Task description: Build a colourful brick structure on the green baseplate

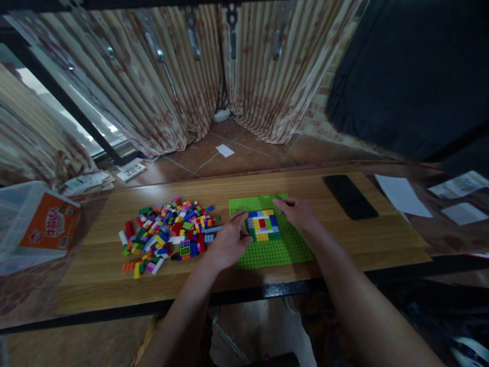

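Note:
A light green studded baseplate (269,260) lies on the wooden table. On it sits a flat rectangle of toy building bricks (263,224) in blue, white, yellow and green, with a red middle. My left hand (234,239) rests at the left side of this rectangle, index finger and thumb apart. Over the plate's upper right part, my right hand (300,211) has its fingertips pinched together. A dark blue spot shows at those fingertips, but I cannot make out what it is.
Left of the plate spreads a pile of loose mixed bricks (171,229). A black phone (350,196) lies at the table's right, near a white paper sheet (403,195). A clear plastic box (15,224) with an orange label stands left of the table (91,275).

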`<state>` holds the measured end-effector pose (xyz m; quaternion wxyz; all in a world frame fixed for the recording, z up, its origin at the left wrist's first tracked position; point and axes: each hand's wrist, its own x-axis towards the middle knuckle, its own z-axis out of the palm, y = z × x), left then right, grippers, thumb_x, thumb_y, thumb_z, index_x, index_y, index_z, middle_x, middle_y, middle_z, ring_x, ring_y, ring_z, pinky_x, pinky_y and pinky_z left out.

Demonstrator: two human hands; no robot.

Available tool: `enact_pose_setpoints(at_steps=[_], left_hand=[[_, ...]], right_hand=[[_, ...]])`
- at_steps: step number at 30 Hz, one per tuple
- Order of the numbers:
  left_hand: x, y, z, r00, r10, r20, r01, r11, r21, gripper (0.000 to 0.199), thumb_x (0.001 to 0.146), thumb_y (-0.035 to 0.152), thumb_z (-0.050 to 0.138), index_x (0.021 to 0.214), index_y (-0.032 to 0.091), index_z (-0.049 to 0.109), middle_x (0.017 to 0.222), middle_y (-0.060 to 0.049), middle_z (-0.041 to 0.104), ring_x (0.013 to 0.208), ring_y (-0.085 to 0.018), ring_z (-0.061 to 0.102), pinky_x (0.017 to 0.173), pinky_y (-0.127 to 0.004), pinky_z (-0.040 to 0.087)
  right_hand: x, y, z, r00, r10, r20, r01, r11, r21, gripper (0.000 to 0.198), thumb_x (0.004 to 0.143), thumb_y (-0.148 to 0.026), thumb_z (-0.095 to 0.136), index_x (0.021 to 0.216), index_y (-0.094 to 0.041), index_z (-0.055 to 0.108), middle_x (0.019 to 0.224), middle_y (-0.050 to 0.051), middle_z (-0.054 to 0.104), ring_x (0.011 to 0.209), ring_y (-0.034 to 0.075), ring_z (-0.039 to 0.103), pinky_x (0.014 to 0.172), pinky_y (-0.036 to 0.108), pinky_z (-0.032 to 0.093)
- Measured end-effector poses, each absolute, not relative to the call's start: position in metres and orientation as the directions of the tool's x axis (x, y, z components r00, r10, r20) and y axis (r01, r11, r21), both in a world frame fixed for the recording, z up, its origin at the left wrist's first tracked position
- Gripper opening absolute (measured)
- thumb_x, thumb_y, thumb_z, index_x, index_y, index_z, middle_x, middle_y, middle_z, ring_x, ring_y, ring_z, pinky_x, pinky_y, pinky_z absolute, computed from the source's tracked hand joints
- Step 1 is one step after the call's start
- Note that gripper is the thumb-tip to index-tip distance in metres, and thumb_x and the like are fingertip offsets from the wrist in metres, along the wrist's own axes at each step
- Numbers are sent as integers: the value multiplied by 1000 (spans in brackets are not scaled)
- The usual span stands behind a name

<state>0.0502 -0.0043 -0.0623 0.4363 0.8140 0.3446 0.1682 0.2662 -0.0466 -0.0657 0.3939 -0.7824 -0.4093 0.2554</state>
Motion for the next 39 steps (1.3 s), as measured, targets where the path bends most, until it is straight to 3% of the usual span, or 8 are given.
enact_pose_setpoints(at_steps=[4, 8, 12, 16, 22, 28, 33, 39], left_hand=[[51, -4, -59, 682, 730, -38, 414, -342, 844, 52, 81, 10, 52, 133, 12, 48, 136, -16, 51, 82, -15, 67, 82, -34, 56], [52, -5, -57, 653, 757, -4, 446, -380, 811, 52, 81, 10, 51, 133, 11, 50, 128, -16, 57, 89, -19, 66, 88, -36, 54], [52, -5, -56, 608, 792, 55, 464, -411, 784, 48, 81, 9, 51, 129, 14, 54, 118, -12, 64, 92, -20, 65, 90, -37, 53], [52, -8, -54, 572, 812, 118, 479, -447, 756, 40, 83, 13, 50, 122, 16, 60, 106, -10, 68, 86, -19, 66, 86, -35, 54], [35, 2, -44, 487, 845, 223, 481, -472, 738, 33, 85, 15, 50, 114, 17, 65, 98, -7, 71, 80, -17, 66, 80, -30, 54], [-31, 36, -38, 346, 910, 228, 577, -398, 713, 27, 80, 10, 52, 97, 19, 71, 95, -4, 73, 86, -16, 67, 82, -28, 53], [-59, 42, -35, 425, 879, 215, 650, -462, 603, 25, 74, 7, 54, 84, 21, 73, 92, -2, 73, 90, -18, 66, 89, -32, 51], [-48, 31, -28, 600, 792, 114, 620, -551, 559, 29, 70, 5, 54, 83, 22, 74, 91, -1, 71, 89, -17, 64, 86, -29, 50]], right_hand=[[264, -48, -60, 553, 808, -204, 82, -297, -951, 32, 83, -44, 52, 85, -15, 67, 75, 6, 69, 48, 10, 52, 41, 22, 35], [257, -49, -54, 472, 837, -277, -182, -215, -959, 23, 80, -30, 53, 94, -18, 66, 84, 6, 71, 64, 13, 64, 58, 25, 51], [251, -52, -50, 340, 902, -267, -286, -171, -943, 28, 72, -19, 57, 97, -21, 68, 93, 5, 73, 83, 16, 69, 80, 32, 55], [244, -53, -54, 291, 933, -212, -260, -136, -956, 29, 69, -23, 68, 98, -24, 70, 99, 4, 73, 92, 18, 69, 91, 36, 53], [220, -49, -64, 315, 938, -144, -95, -120, -988, 36, 69, -36, 76, 103, -26, 69, 105, 4, 72, 88, 20, 70, 78, 36, 58], [178, -55, -66, 314, 946, 86, 311, -17, -950, 26, 79, -39, 66, 99, -23, 70, 95, 4, 74, 81, 20, 68, 75, 37, 55], [148, -57, -69, 83, 935, 344, 708, 188, -681, 15, 87, -30, 57, 93, -22, 69, 89, 4, 72, 81, 19, 66, 76, 34, 49], [132, -61, -72, -106, 893, 438, 879, 289, -378, 10, 88, -21, 57, 88, -20, 66, 85, 5, 69, 84, 22, 61, 78, 34, 44]])
